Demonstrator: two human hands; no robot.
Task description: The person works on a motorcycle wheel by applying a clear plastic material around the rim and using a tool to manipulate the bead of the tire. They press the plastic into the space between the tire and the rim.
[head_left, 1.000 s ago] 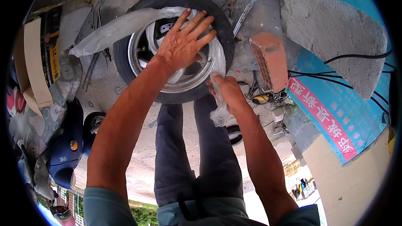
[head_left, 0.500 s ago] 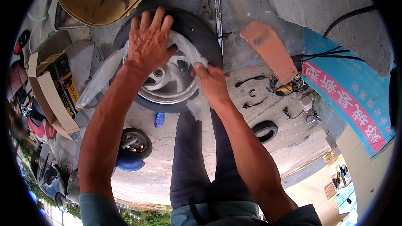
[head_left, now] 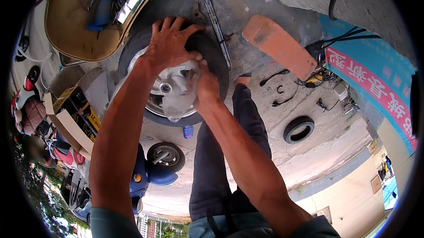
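Observation:
A motorcycle wheel with a black tyre [head_left: 215, 59] and a silver spoked rim [head_left: 165, 87] lies flat before me. Thin clear plastic film [head_left: 177, 105] is draped over the spokes and along the rim's left side. My left hand [head_left: 173, 44] lies on the tyre's far part, fingers spread, its thumb pointing at the right one. At the rim's right side my right hand [head_left: 206, 86] closes on the bunched film with its thumb upward; its other fingers are mostly hidden.
A tan tub [head_left: 70, 39] with tools stands far left. Beyond the wheel lie a long metal bar [head_left: 215, 26] and a reddish block [head_left: 279, 46]. A cardboard box [head_left: 73, 125], a small blue can [head_left: 188, 132], a loose tyre [head_left: 299, 129] and a scooter wheel [head_left: 166, 156] are around.
My left hand has shifted rightward over the tyre, and my right hand has come up close to it. The film that trailed off to the left is now gathered over the hub. The view has turned.

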